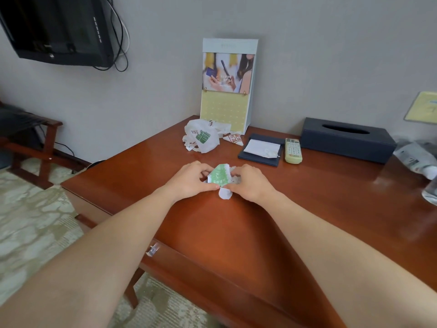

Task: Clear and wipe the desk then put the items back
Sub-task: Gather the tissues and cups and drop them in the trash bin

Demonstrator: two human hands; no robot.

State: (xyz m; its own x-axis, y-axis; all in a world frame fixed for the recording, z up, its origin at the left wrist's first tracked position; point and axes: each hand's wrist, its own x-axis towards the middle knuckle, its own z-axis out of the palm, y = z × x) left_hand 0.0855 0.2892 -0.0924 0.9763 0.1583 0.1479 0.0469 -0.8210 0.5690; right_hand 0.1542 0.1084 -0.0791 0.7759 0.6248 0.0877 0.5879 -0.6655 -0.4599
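From where I stand, the person leans over the wooden desk (307,209) with both arms stretched forward; the left hand (189,179) and right hand (248,182) meet in front of the desk calendar (227,86), well out from it toward the person; between them is a crumpled green-and-white paper wrapper (220,176). Fingers and thumb of each hand are curled onto it, one hand pinching either side; a white scrap of it hangs down to the desktop, though I cannot tell whether the bulk of it rests there or is just lifted.

I would judge the clearing as barely begun; everything else sits where it was left. A white plastic bag (202,138) with a green logo slumps just in front of the calendar's left corner; a crumpled paper with a red stamp (234,138) lies beside its base. To the calendar's right come a dark notepad holder (260,149) with a white sheet, then a pale remote control (293,150) just beside it, then a dark tissue box (347,138) against the wall; farther right again, at the edge of sight, something in clear plastic (416,157), perhaps bottles.

No cloth is anywhere in sight; so the rubbish, the removal of the other items, the wiping and the putting back all seem left to do.
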